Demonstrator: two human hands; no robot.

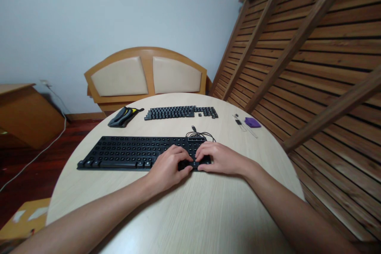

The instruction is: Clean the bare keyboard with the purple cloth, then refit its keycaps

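Observation:
A black keyboard [125, 152] lies across the table, most of its switches bare and some caps still on along its front row. My left hand [169, 165] rests over the right part of the front row, fingers curled and thumb bent in toward the index finger. Facing it, my right hand [218, 159] is bent in a pinch at the keyboard's front right. The fingertips of both hands nearly meet around a small dark key [195, 164]. Whatever lies between the fingers is too small to make out. Behind the keyboard sits its coiled cable [205, 135] with a USB plug.
Loose black keycaps [169, 112] stand in rows at the back of the round table [190, 210]. A black, grey and yellow item [123, 116] lies back left. At right are a purple cloth [252, 122] and a thin wire tool [240, 124]. Wooden slats [297, 67] lean beyond.

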